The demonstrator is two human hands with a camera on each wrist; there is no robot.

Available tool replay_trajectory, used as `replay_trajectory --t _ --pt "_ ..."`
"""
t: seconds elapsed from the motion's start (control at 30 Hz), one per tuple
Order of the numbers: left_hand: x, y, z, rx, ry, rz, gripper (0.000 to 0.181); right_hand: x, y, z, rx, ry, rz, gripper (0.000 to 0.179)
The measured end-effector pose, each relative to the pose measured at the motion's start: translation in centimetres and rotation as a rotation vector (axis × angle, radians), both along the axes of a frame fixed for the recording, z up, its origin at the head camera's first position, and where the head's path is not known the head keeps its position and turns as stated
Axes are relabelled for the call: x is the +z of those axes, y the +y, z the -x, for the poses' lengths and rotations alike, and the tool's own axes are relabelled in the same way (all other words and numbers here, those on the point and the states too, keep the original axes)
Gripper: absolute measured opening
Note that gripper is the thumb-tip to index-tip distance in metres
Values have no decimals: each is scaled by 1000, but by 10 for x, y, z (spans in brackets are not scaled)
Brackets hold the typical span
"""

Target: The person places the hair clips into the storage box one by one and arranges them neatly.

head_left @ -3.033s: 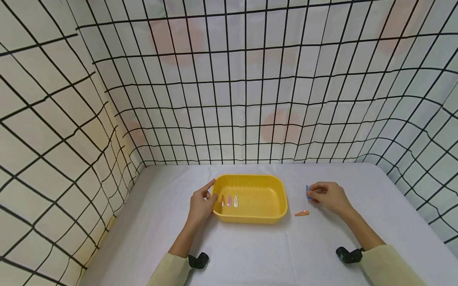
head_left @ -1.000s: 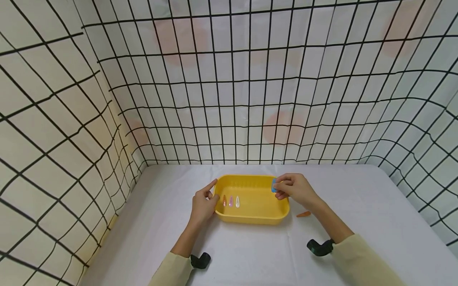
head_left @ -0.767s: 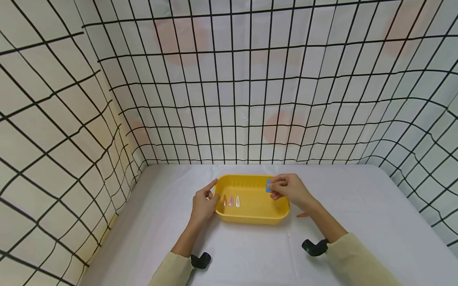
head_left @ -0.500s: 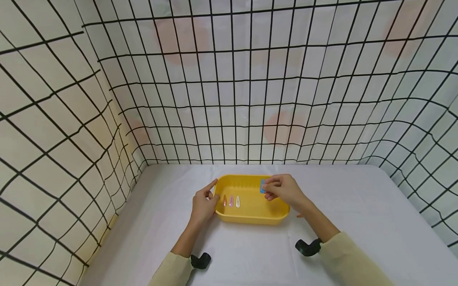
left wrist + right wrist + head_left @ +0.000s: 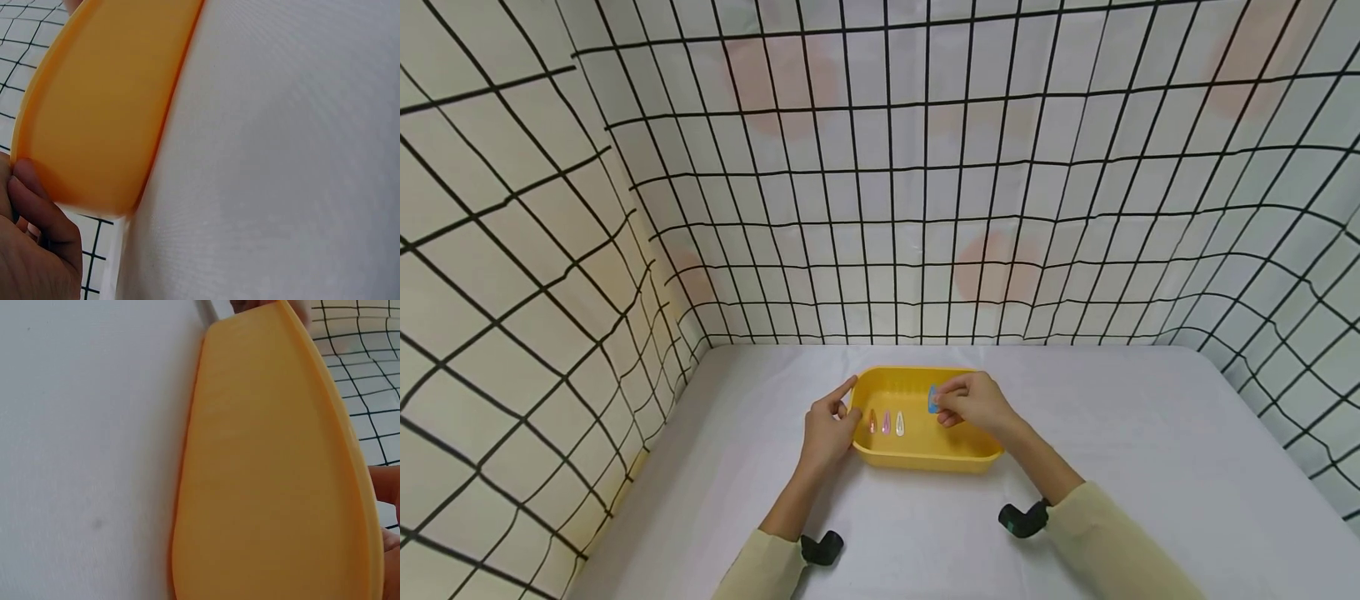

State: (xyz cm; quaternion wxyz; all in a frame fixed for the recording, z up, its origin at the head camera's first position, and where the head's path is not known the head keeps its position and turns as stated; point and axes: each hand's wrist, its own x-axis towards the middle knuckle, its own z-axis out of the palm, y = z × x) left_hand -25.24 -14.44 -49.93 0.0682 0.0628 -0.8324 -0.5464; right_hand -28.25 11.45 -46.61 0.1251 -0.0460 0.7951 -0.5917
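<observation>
Fingertips [image 5: 944, 403] on the right hand [image 5: 979, 402] are pinched together around a small flat blue piece [image 5: 932, 399], other fingers bent in behind it. It's held over the inside of a yellow tray [image 5: 925, 462], somewhere mid-tray; honestly can't tell if its lower edge touches the bottom. Left hand [image 5: 827, 429] has the tray by its left end: thumb hooked over the rim, index finger stretched along to the far corner, the rest curled in. The left wrist cam backs that up, fingers right on the rim, while the right wrist cam mostly gets the tray's outer wall and just a bit of hand at the edge, no help with the pinch. Inside the tray, near the left end, three little snap clips stand in a neat row, pointy ends away from the person: orange-red clip [image 5: 872, 422], pink clip [image 5: 887, 423], then white clip [image 5: 900, 429] closest to the blue piece. Farther out you've got pale yellow sleeves [image 5: 758, 568] with black wrist cameras [image 5: 822, 548], a white-covered table [image 5: 700, 500], and black grid netting [image 5: 927, 221] round the back and sides, with faint peachy blotches [image 5: 996, 271] behind it.
</observation>
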Motion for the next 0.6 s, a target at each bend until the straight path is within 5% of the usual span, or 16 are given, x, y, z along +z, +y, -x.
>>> replay_trajectory --t 0.6 --pt "0 -1 1 0 -12 -5 58 -13 -33 -1 -28 -53 -127 12"
